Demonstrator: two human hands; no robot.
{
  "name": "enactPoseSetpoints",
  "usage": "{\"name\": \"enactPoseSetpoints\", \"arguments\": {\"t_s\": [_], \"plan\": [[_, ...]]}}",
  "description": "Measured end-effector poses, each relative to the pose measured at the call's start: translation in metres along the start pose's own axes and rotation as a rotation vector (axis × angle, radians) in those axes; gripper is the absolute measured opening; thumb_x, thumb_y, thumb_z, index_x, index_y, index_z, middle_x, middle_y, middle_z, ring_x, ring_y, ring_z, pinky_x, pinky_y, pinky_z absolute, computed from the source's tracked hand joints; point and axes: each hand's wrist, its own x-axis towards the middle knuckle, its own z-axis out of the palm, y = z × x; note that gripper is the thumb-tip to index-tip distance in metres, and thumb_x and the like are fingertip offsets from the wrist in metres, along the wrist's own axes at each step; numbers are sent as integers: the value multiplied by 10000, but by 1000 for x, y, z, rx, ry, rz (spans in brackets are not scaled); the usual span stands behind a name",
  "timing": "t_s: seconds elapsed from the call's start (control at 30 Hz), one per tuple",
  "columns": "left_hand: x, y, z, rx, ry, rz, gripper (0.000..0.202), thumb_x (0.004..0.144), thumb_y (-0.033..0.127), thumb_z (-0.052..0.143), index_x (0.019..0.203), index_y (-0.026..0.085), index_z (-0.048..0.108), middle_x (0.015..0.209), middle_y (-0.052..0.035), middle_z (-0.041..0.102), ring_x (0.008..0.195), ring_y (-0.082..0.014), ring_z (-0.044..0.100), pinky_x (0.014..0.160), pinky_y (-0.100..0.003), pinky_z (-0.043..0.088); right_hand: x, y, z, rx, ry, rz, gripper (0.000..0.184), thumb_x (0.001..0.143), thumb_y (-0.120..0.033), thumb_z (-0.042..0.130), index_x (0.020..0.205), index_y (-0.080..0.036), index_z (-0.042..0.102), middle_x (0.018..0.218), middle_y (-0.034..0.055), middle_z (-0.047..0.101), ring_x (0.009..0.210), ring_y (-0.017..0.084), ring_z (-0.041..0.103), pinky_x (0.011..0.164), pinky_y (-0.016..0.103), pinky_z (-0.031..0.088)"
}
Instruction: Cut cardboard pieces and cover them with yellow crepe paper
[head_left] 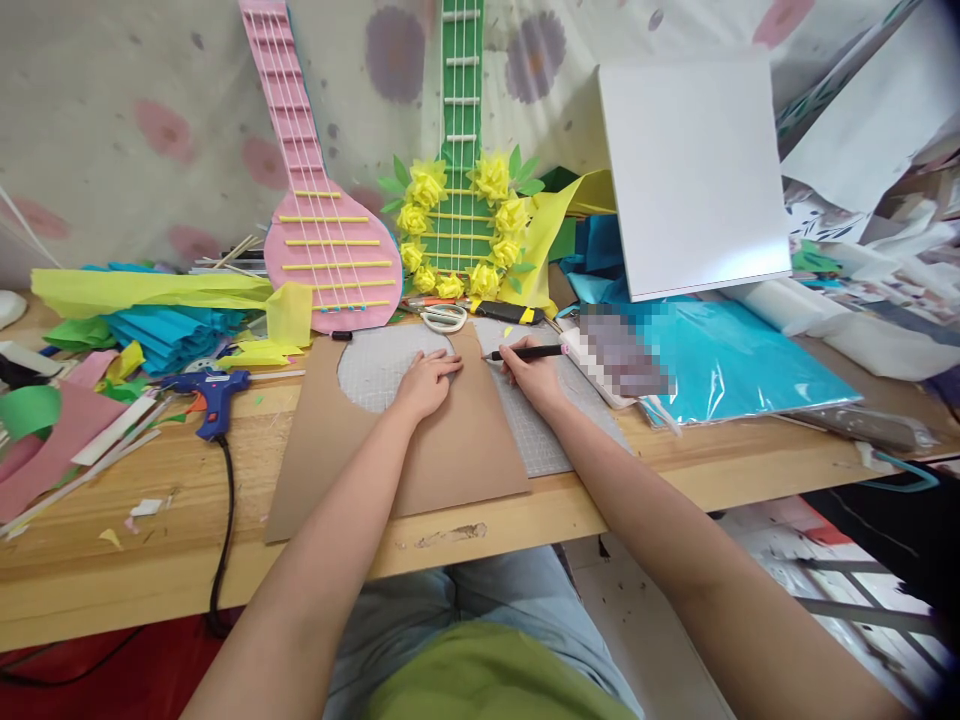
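Observation:
A brown cardboard sheet [450,450] with a round hole cut out lies on a grey cutting mat [540,440] on the wooden table [150,540]. My left hand [425,385] presses flat on the cardboard beside the hole, fingers stretched out. My right hand [534,373] grips a black pen-like tool [525,352] with its tip at the cardboard's upper right edge.
A blue glue gun [212,395] and its cord lie to the left among paper scraps. A pink paper guitar [315,220] and a green one with yellow flowers [461,200] lean at the back. Blue sheets [735,360], a white board [694,170] and scissors [444,318] are nearby.

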Motion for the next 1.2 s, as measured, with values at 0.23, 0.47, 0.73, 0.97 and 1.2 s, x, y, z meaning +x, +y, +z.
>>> {"name": "enactPoseSetpoints", "arguments": {"t_s": [0.23, 0.47, 0.73, 0.97, 1.2], "plan": [[0, 0, 0, -1, -5, -9, 535, 729, 29, 349, 1146, 244, 606, 1276, 39, 539, 1266, -129, 385, 1116, -391, 159, -3, -3, -1, -34, -32, -6, 260, 703, -416, 590, 662, -197, 456, 493, -36, 532, 383, 66, 410, 396, 207, 330], [1, -1, 1, 4, -2, 0, 535, 729, 27, 351, 1143, 248, 608, 1272, 39, 543, 1260, -127, 393, 1114, -393, 167, -5, -8, -1, -32, -26, 32, 245, 698, -406, 581, 673, -197, 456, 495, -46, 512, 386, 64, 397, 389, 208, 318], [1, -2, 1, 11, -4, -3, 526, 726, 32, 353, 1147, 225, 605, 1271, 27, 544, 1266, -130, 387, 1114, -392, 166, -3, -7, -1, -63, -13, 34, 238, 704, -406, 575, 704, -198, 460, 516, -46, 512, 390, 67, 401, 404, 216, 328], [1, -1, 1, 4, -1, 4, 529, 728, 34, 348, 1142, 233, 609, 1273, 28, 543, 1263, -136, 392, 1114, -399, 163, -7, -7, -1, -55, -70, 2, 233, 700, -396, 574, 655, -204, 450, 485, -48, 507, 413, 77, 406, 439, 223, 330], [1, 1, -1, 10, -8, -11, 526, 732, 34, 354, 1135, 249, 613, 1268, 30, 548, 1260, -132, 394, 1112, -402, 165, -7, -10, -1, -55, -25, 31, 223, 703, -390, 564, 667, -204, 446, 502, -49, 501, 422, 75, 401, 440, 220, 317]]}}
